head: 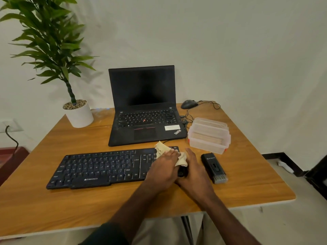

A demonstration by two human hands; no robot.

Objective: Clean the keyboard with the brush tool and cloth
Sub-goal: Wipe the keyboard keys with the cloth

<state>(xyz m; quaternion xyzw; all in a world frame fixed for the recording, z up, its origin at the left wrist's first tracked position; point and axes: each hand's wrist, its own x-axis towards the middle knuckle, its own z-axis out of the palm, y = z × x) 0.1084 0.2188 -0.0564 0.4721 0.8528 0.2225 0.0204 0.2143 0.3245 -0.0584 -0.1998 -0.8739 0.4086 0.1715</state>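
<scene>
A black Zebronics keyboard (99, 169) lies across the front of the wooden table. My left hand (163, 166) presses a crumpled beige cloth (161, 149) onto the keyboard's right end, over the number pad. My right hand (192, 171) is wrapped around the keyboard's right edge, thumb side against the cloth. The black brush tool (213, 167) lies on the table just right of my right hand, untouched, with its grey bristle end toward me.
An open black laptop (143, 121) stands behind the keyboard. A clear lidded plastic box (208, 137) sits to its right, a wired mouse (189, 104) behind that. A potted plant (78, 114) stands at the back left. The table's edge (265, 200) is near the brush tool.
</scene>
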